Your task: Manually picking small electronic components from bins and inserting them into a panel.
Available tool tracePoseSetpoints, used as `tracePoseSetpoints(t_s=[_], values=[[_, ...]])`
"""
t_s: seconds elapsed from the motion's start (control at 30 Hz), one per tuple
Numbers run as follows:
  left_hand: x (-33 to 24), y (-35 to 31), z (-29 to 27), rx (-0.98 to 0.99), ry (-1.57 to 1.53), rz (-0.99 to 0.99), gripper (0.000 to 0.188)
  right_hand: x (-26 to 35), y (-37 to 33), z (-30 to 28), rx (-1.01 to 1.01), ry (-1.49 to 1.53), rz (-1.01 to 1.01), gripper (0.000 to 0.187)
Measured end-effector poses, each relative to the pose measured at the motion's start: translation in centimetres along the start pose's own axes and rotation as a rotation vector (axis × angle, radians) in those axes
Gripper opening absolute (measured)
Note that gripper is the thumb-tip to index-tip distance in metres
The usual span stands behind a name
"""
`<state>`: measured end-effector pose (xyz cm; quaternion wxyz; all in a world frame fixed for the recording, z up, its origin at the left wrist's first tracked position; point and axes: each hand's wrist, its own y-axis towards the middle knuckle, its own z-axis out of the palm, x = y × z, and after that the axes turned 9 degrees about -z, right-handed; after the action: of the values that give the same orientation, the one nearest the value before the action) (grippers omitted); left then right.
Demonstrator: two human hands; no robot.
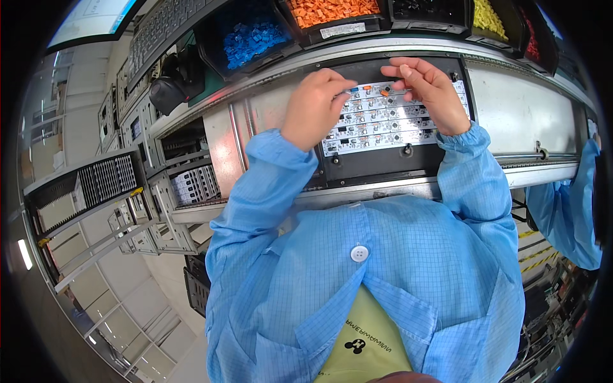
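Observation:
Several white circuit board strips [383, 116] lie side by side in a black tray [370, 172]. My left hand [313, 107] is over their far left end, thumb and fingers pinched at a small blue connector [355, 90] by the top strip's edge. Just right of it sits an orange connector [367, 88]. My right hand [434, 92] hovers above the strips' far right part, its fingers loosely curled and nothing visible between them. A second orange connector [384, 94] lies tilted below its fingertips.
Beyond the tray stand black bins of blue parts [252, 45], orange parts [332, 9], black parts and yellow parts [488, 20]. Metal conveyor rails [255, 76] run along the tray. A keyboard [169, 38] and scanner [169, 89] are at far left. A person's blue sleeve [568, 217] shows at right.

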<state>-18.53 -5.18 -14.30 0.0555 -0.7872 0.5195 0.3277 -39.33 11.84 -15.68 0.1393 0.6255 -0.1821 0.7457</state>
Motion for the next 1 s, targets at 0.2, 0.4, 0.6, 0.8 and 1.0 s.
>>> tracePoseSetpoints(t_s=[0.2, 0.4, 0.6, 0.8, 1.0], values=[[0.8, -1.0, -2.5, 0.017, -0.199, -0.268, 0.020, 0.5, -0.4, 0.9, 0.025, -0.205, -0.072, 0.032], [0.0, -1.2, -1.8, -0.077, 0.278, 0.010, 0.009, -1.1, -0.5, 1.3, 0.010, -0.324, -0.274, 0.024], [0.7, -1.2, -1.3, 0.016, 0.398, 0.137, 0.015, 0.1, -1.1, 2.7, 0.052, -0.696, -0.290, 0.016], [-0.4, -1.1, -0.3, -0.080, 0.175, -0.019, 0.016, -0.7, -0.6, 2.8, 0.066, -0.820, -0.485, 0.011], [-0.6, -1.3, 1.1, -0.098, 0.131, -0.051, 0.007, -1.7, -0.3, 3.0, 0.056, -0.963, -0.718, 0.012]])
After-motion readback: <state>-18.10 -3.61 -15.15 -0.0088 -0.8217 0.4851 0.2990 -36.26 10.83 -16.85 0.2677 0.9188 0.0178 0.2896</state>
